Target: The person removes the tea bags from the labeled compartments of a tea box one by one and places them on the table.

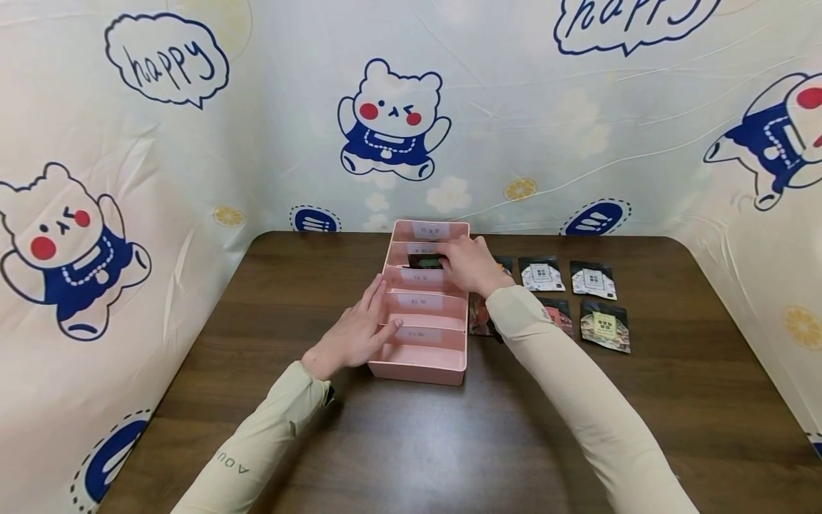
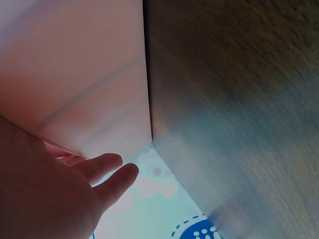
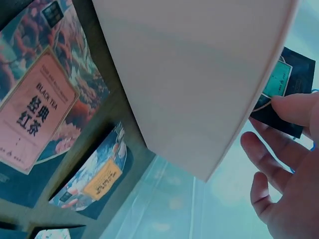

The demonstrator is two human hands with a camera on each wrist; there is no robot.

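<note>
A long pink box (image 1: 417, 372) with several labelled compartments stands on the table. My left hand (image 1: 353, 332) rests on its left rim, fingers fairly straight and thumb over the edge. Over the far part of the box, my right hand (image 1: 472, 264) pinches a dark tea packet (image 1: 425, 262) at the second compartment from the back. That packet shows a green label (image 3: 277, 79) in the right wrist view, where thumb and fingers hold it near the rim. How deep it sits in the compartment I cannot tell.
Right of the box lie several tea packets: two white-patterned ones (image 1: 541, 274), a yellow-labelled one (image 1: 605, 326), a red-labelled black tea packet (image 1: 559, 316) and others partly hidden by my right arm. A patterned cloth (image 1: 282, 157) hangs behind the wooden table (image 1: 257, 314).
</note>
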